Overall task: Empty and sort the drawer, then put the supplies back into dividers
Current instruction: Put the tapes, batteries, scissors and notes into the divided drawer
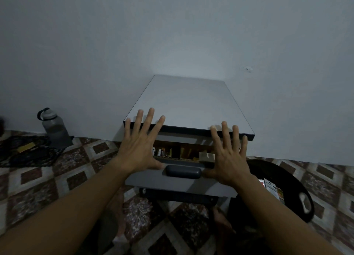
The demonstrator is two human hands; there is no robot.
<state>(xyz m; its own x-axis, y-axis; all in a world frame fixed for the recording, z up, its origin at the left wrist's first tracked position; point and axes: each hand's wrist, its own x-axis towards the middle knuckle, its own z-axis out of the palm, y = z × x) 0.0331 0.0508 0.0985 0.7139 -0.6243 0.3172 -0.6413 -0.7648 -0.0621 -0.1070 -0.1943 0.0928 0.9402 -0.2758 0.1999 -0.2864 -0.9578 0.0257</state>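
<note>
Drawer [182, 186]: top drawer of a small cabinet, pulled part way out toward the person; grey front, the open gap showing between the front and the cabinet's top panel.
Drawer handle [183, 171]: dark rounded bar in the middle of the grey front, between the two thumbs, with neither hand on it.
Drawer contents: a row of batteries [160, 151] stands at the left of the gap; brownish upright pieces sit beside them, too dim to name; a pale flat piece [206, 156] lies at the right end.
Left hand [141, 145]: palm down, all fingers straight and spread wide, holding nothing; fingertips reach over the front edge of the cabinet top, thumb near the drawer front's upper edge. Whether it touches cannot be told.
Right hand [229, 159]: likewise flat and fanned out, nothing in it, over the right end of the drawer; contact cannot be told.
Cabinet top [191, 105]: pale panel with a dark edge, its back against the wall.
Lower front [180, 196]: a darker panel just under the open drawer.
Black tray [254, 170]: on the floor just right of the cabinet, with printed packets [272, 187] in it.
Water bottle [54, 129]: grey, upright, by the wall well to the left.
Dark mat [28, 153]: patterned, beside the bottle.
Floor [76, 168]: brown and cream diamond tiles.
Wall [172, 34]: plain white.
</note>
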